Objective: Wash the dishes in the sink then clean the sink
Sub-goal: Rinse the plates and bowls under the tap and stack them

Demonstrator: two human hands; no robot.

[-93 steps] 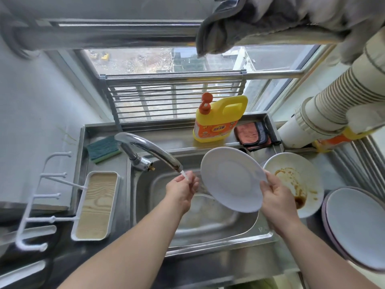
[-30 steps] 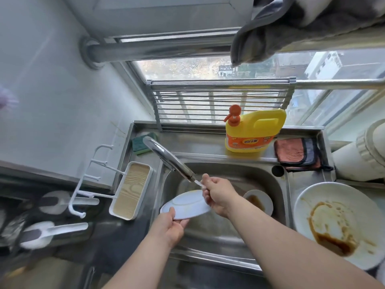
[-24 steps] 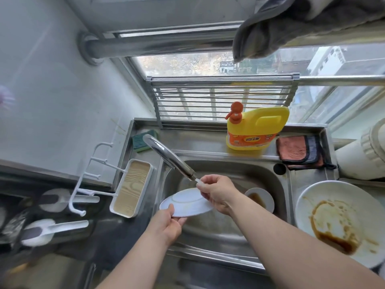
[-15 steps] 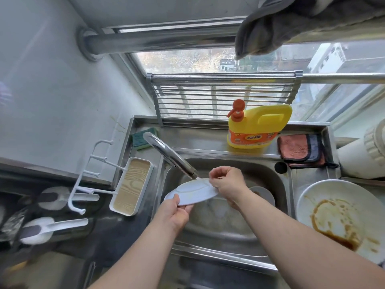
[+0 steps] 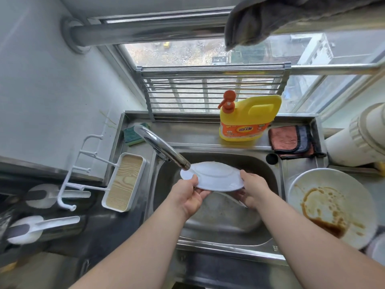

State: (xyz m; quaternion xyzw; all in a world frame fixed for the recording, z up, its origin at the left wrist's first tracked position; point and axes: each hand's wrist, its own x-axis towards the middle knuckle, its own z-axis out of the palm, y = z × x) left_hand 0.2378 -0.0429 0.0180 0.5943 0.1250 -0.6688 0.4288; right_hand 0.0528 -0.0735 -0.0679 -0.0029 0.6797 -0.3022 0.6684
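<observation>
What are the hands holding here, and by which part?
Both hold the white plate under the faucet, underside up: the left hand grips its left rim, the right hand its right rim.

Both hands grip (arms extended forward).
</observation>
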